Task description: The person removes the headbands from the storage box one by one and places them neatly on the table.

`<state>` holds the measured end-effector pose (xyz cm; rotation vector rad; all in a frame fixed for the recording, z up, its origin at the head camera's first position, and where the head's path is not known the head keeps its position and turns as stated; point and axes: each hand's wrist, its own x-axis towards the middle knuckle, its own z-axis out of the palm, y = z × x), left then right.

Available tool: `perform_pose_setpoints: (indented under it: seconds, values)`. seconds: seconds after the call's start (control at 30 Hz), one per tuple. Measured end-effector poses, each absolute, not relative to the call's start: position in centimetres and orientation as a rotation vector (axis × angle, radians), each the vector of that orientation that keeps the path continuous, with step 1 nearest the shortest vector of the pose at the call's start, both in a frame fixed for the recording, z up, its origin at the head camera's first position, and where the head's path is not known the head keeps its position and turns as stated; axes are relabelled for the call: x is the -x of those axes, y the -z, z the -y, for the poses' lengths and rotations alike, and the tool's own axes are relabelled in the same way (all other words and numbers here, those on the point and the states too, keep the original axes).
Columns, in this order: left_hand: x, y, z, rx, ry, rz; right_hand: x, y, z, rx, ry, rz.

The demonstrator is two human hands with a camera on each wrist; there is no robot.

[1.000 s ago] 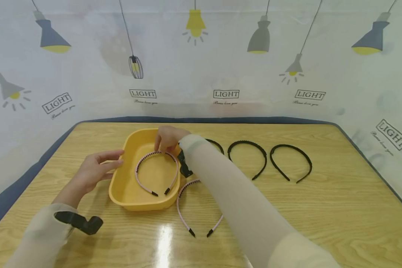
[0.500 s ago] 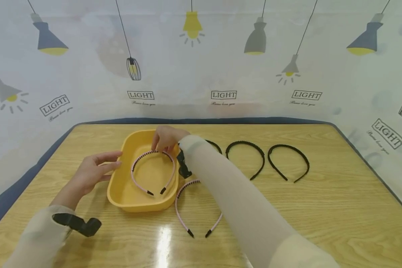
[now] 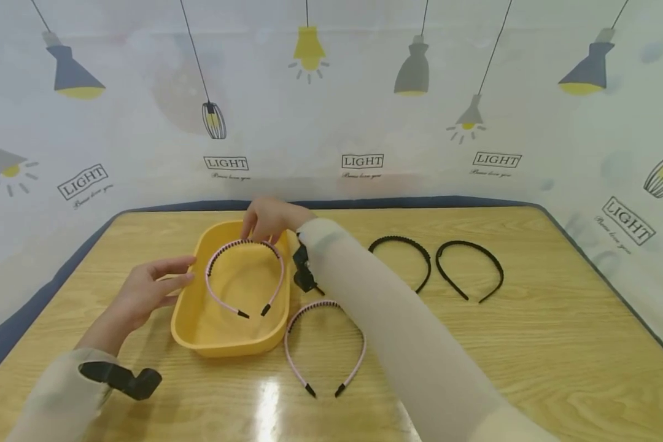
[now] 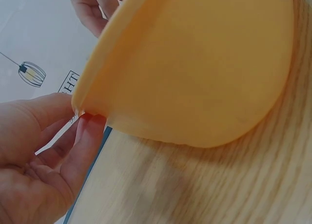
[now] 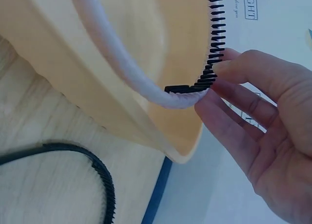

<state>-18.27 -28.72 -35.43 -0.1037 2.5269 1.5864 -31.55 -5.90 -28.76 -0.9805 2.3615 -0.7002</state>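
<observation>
My right hand (image 3: 266, 219) pinches the top of a pink headband (image 3: 281, 276), which has black comb teeth on its inner side and black tips. The headband hangs over the yellow plastic basin (image 3: 232, 351), tips toward me. In the right wrist view, thumb and fingers grip the toothed band (image 5: 181, 98) above the basin's rim. My left hand (image 3: 143, 290) holds the basin's left rim; the left wrist view has the thumb at the rim (image 4: 83, 90) and the fingers under it. A second pink headband (image 3: 288, 347) lies on the table, just right of the basin.
Two black headbands (image 3: 428, 261) (image 3: 497, 264) lie to the right on the wooden table (image 3: 530, 356). Behind my right sleeve (image 3: 387, 301) another black headband is mostly hidden. A printed curtain (image 3: 287, 141) stands behind the table's far edge.
My right hand has raised the pink headband slightly relative to the basin. The head view has shifted a little. My left hand stays on the basin rim.
</observation>
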Motion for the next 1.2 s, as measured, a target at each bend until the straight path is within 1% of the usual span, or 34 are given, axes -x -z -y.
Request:
perform_pose_setpoints:
  seconds: [0.4, 0.7, 1.2]
  values:
    - [18.1, 35.7, 29.1, 0.085, -1.608, -2.530, 31.0, 26.1, 3.7, 1.050, 0.729, -2.345]
    - [18.0, 35.8, 29.0, 0.066, -1.613, -2.521, 30.0, 24.4, 1.5, 1.171, 0.714, -2.360]
    - [18.1, 35.7, 28.6, 0.057, -1.587, -2.535, 28.5, 23.1, -3.5, 1.239, 0.605, -2.427]
